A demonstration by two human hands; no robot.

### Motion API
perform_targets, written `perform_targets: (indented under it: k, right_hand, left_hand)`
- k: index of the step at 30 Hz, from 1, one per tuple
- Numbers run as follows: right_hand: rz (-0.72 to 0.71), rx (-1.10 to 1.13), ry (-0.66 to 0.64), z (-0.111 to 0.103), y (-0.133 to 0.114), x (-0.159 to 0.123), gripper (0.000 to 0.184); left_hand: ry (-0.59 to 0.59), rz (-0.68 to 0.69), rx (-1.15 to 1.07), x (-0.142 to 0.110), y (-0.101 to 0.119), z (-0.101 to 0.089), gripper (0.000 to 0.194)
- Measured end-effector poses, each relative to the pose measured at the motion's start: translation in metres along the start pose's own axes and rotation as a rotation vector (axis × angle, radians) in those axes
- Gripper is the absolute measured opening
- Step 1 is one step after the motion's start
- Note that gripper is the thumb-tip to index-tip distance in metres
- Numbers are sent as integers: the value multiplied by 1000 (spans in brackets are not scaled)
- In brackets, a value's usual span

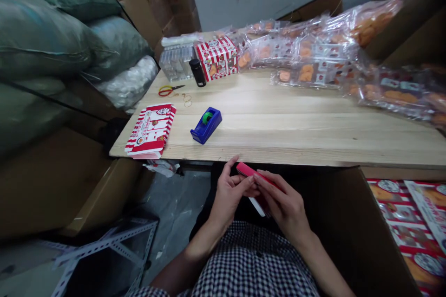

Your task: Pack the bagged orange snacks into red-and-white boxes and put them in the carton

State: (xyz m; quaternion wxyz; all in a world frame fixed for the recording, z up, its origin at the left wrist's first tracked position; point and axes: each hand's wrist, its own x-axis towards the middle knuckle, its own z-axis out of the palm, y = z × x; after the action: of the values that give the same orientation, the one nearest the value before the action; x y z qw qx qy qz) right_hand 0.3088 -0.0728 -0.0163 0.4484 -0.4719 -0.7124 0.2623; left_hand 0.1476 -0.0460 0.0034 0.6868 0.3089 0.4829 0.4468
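Note:
Over my lap, just off the table's front edge, I hold a red-and-white cardboard box (246,170) tilted in both hands; my fingers cover much of it. My left hand (230,189) pinches its near side with the thumb, the index finger stretched outward. My right hand (284,202) is closed around its right part, thumb and fingers on the red edge. On the table beyond lies a blue tape dispenser (212,127) with a green core. Left of it is a stack of flat red-and-white printed cartons (151,130).
Scissors (170,89), a black bottle (197,73), an assembled striped box (218,59) and clear plastic cases (177,62) stand at the back left. Bagged orange items (306,67) line the table's back. An open cardboard box (331,222) with printed packs (404,222) is at right; large sacks (45,37) at left.

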Motion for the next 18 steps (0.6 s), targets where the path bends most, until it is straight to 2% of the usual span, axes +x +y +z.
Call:
perform_targets:
  k: [3, 7, 9, 11, 14, 16, 18]
  right_hand:
    - [58, 81, -35, -3, 3, 5, 43]
    - [194, 228, 26, -9, -4, 14, 33]
    - [261, 291, 86, -16, -7, 17, 28]
    - [335, 360, 133, -23, -4, 19, 22]
    - [485, 511, 266, -33, 10, 20, 20]
    - [597, 646, 398, -38, 27, 24, 25]
    - [663, 753, 500, -40, 48, 33, 32]
  left_hand:
    - [6, 18, 124, 6, -5, -3, 81]
    - [167, 276, 487, 20, -7, -12, 63]
    - [198, 384, 659, 26, -6, -18, 54]
    - [107, 443, 743, 30, -3, -23, 41]
    - [-125, 448, 739, 30, 4, -29, 24]
    - [-233, 400, 690, 31, 11, -32, 27]
    - [-269, 366, 662, 39, 20, -34, 34]
